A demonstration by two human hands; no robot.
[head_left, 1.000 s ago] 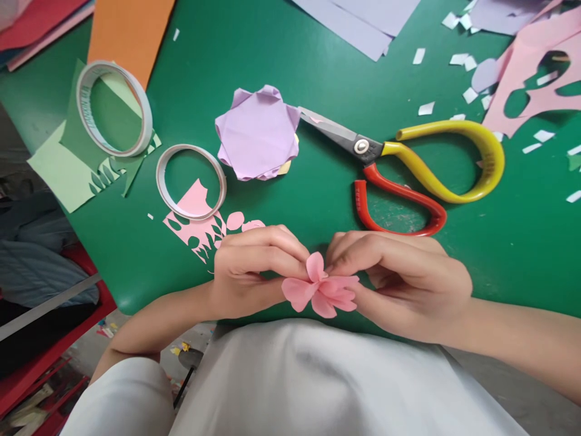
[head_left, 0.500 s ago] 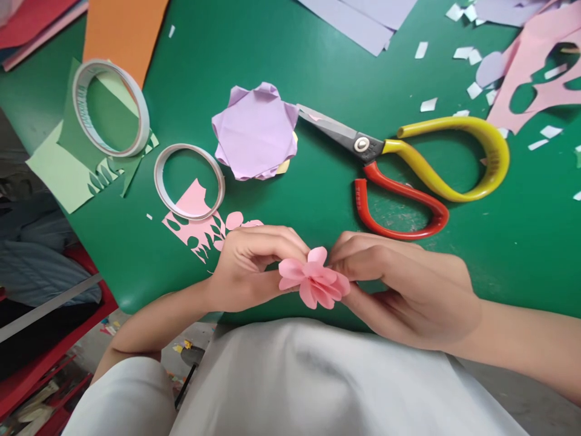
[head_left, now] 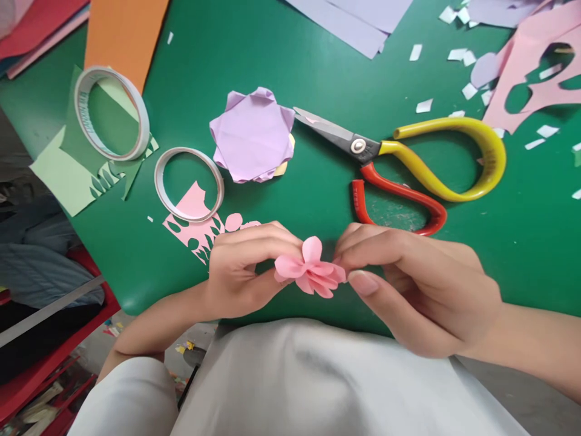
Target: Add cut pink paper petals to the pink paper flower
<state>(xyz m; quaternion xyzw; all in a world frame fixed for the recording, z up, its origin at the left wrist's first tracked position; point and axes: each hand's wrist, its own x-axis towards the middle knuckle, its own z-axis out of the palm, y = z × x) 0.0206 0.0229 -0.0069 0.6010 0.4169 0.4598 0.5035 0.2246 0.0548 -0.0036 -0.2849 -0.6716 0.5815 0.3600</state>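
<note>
A pink paper flower (head_left: 313, 271) with several layered petals is held between my two hands over the near edge of the green table. My left hand (head_left: 247, 269) is closed on its left side, fingertips hidden behind the petals. My right hand (head_left: 422, 284) pinches at the flower's right edge, the thumb tip by the outer petal. Beyond them on the table lie a folded purple paper piece (head_left: 253, 136) with a bit of yellow under it, and scissors (head_left: 358, 147) with yellow and red handles, blades slightly apart.
Two tape rolls (head_left: 144, 130) (head_left: 221, 181) lie at the left, over green and pink cut paper (head_left: 193, 203). Orange paper (head_left: 124, 36) is at the back left. Purple sheets (head_left: 358, 21), white scraps and pink cut-out paper (head_left: 554, 91) lie at the back and right.
The flower has tilted and moved slightly up and left. My right thumb has shifted up and its nail now shows beside the petals. The view has shifted a little.
</note>
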